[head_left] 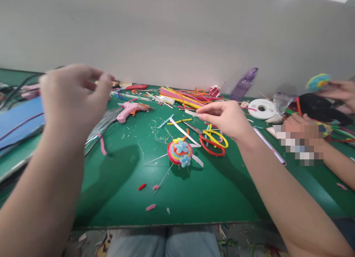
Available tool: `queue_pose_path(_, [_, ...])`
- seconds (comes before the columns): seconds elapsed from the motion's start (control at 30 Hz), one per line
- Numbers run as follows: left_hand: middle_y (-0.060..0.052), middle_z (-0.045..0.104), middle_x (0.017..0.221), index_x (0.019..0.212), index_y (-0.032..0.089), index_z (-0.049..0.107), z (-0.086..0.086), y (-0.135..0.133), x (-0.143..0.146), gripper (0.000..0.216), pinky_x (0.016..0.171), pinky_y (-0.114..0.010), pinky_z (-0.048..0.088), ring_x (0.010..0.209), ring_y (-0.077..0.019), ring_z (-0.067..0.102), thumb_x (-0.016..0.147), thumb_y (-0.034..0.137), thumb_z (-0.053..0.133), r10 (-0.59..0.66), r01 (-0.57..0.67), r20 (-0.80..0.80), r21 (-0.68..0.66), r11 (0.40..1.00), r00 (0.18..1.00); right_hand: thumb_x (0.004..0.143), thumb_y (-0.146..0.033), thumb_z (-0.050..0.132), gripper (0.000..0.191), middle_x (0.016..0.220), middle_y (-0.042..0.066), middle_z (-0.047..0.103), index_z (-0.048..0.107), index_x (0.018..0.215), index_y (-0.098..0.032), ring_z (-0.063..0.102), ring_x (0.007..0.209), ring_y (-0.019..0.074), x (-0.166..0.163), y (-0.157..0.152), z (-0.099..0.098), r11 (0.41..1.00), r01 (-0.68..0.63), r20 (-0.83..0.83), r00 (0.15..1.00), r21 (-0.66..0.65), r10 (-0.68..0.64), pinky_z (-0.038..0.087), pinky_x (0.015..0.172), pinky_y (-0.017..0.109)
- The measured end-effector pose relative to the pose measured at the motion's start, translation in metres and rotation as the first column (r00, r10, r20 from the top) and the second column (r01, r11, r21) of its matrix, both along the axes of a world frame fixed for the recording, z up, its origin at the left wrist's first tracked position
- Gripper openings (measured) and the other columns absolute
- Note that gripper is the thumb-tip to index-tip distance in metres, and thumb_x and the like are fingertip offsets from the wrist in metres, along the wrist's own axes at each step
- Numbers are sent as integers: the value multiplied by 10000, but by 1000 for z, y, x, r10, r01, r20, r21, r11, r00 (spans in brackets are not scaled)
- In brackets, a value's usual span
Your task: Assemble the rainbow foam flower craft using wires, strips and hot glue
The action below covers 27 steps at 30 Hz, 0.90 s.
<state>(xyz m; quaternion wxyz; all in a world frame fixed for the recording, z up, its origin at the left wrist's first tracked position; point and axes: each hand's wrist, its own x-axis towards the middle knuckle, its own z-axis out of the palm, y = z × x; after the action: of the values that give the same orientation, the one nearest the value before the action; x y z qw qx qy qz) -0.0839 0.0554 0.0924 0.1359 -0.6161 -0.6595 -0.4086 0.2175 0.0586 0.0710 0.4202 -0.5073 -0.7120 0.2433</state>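
Observation:
My left hand is raised above the left side of the table, somewhat blurred. Its thumb and index fingertip come together, and whatever may be between them cannot be made out. Over the scissors, my right hand pinches the end of a short white strip. On the table between my arms sits a round, coiled multicoloured ornament with blue flowers, and clear thin strands stick out beneath it. Scissors with red and yellow handles lie behind it to the right, beside a longer white strip.
A pink glue gun lies at the left with its cable. Coloured pipe cleaners are heaped at the back near a purple bottle. On the right are a white spool, a phone and another person's hands.

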Motion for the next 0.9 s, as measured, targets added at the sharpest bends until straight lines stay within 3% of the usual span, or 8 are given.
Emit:
queue_pose_path(0.17, [-64, 672, 930, 1002, 117, 688, -11, 12, 0, 452, 831, -376, 480, 968, -256, 631, 905, 419, 367, 94, -140, -195, -240, 961, 976, 633, -168, 786, 127, 752, 28, 723, 711, 736, -171, 691, 721, 162, -18, 44, -9, 995, -47, -100, 994, -91, 38, 590, 754, 351])
queue_pose_path(0.27, [-101, 653, 1078, 1083, 121, 635, -29, 16, -3, 515, 811, -365, 480, 995, -261, 613, 950, 449, 262, -19, -82, -290, -334, 939, 957, 643, -165, 773, 113, 682, 19, 702, 697, 727, -163, 674, 652, 153, -26, 61, -21, 991, -55, -186, 982, -121, 32, 590, 711, 367])
queue_pose_path(0.37, [-173, 640, 1102, 1137, 83, 596, -48, 26, -6, 623, 792, -398, 468, 1011, -315, 604, 942, 540, 222, -116, -60, -362, -440, 896, 925, 662, -187, 760, 110, 661, 21, 693, 704, 751, -155, 668, 635, 153, -29, 73, -38, 992, -64, -228, 973, -109, 38, 583, 712, 376])
queue_pose_path(0.5, [-234, 641, 1076, 1039, 85, 633, -66, 44, -10, 661, 855, -479, 421, 1037, -382, 584, 865, 655, 347, -2, -160, -353, -430, 889, 936, 658, -198, 758, 131, 735, 48, 718, 713, 773, -155, 688, 711, 179, -28, 79, -58, 992, -59, -195, 980, -113, 36, 576, 753, 382])
queue_pose_path(0.63, [-230, 655, 1033, 944, 121, 666, -71, 54, -13, 623, 868, -519, 379, 1003, -396, 582, 811, 680, 425, 10, -197, -366, -477, 857, 930, 659, -200, 755, 130, 753, 59, 727, 715, 774, -152, 684, 704, 180, -28, 77, -67, 991, -46, -169, 985, -126, 25, 570, 732, 366])
queue_pose_path(0.9, [-265, 655, 1026, 985, 82, 671, -82, 68, -14, 645, 870, -525, 337, 987, -421, 588, 762, 658, 484, -18, -215, -386, -551, 806, 923, 687, -167, 716, 94, 766, 42, 739, 721, 781, -170, 685, 692, 162, -34, 72, -72, 988, -17, -135, 991, -151, -3, 564, 709, 323])
